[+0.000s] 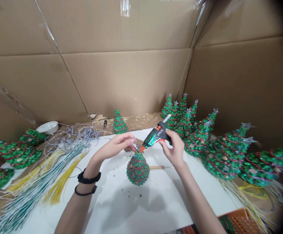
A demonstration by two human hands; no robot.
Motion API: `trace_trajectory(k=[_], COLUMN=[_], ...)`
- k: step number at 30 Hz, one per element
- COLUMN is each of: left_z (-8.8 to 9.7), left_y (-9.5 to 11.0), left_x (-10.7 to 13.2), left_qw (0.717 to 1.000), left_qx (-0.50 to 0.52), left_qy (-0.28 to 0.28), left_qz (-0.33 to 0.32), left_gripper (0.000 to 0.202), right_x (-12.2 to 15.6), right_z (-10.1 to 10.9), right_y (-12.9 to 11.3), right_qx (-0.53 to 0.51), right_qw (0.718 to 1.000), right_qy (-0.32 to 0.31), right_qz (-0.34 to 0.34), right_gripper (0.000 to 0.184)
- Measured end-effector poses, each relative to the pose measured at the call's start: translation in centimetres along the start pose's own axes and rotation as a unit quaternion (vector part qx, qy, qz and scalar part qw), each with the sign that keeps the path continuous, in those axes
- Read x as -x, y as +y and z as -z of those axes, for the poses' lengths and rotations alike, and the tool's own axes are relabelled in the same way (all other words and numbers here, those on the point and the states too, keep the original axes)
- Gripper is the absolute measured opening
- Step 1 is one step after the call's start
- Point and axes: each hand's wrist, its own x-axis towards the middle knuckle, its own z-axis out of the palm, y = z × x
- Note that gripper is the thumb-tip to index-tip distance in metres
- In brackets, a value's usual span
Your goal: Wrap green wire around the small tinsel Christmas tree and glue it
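Note:
In front of me on the white work surface (pixel 117 208) stands a small green Christmas tree (pixel 137 170) with red garlands. My right hand (pixel 174 146) is closed round the handle of a black hot glue gun (pixel 153 136), a glue stick poking out of its back. The gun's orange nozzle points down at the treetop, touching it or very close. Just left of the tip, my left hand (pixel 119 144) pinches a small clear star (pixel 135 147), partly hidden by the fingers. Behind the tree lies a wooden-handled tool (pixel 156 167) with a thin metal shaft.
Several star-topped trees (pixel 224 152) crowd the right side. One tree (pixel 119 123) without a star stands at the back; others (pixel 18 152) lie at left. Bundles of yellow and green-white wires (pixel 41 182), tangled wire (pixel 75 136) and a white bowl (pixel 47 127) are at left. Cardboard walls (pixel 124 84) surround the table.

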Motion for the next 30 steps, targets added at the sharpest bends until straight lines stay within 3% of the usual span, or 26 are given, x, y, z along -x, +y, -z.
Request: trace_trajectory(k=[15,30], left_z=[-0.2,-0.9], left_y=[1.0,2.4], left_x=[0.4,1.6], left_qw=[1.000,0.996], left_qx=[-0.006,-0.089], left_qy=[0.001,0.008], left_qz=[0.000,-0.031], left_gripper=[0.020,0.022], right_x=[0.2,0.2], right_z=[0.0,0.0], right_y=[0.1,0.1], right_qx=[0.017,0.019], right_qw=[0.999,0.999], right_qy=[-0.015,-0.015], right_qz=[-0.031,-0.036], right_gripper=[0.030,0.029])
